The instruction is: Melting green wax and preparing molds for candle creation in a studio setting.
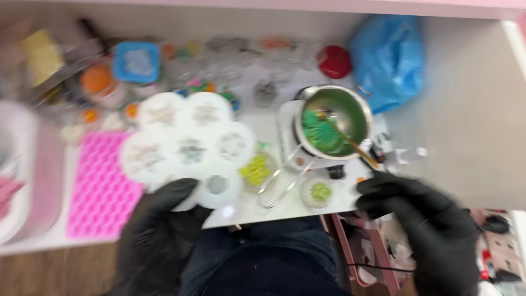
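Mold (189, 145) mid-left is gripped in my left hand (159, 230) with cavities looking filled, green wax sits in the pot (334, 120), right hand (422, 219) curled, can't tell around what.

Left hand (159, 230): we see it, black-gloved, gripping a white mould (189, 145) by its near edge;
Right hand (422, 219): gloved, near the pot (334, 121) (green contents);
Mat (101, 186): pink, beside the mould
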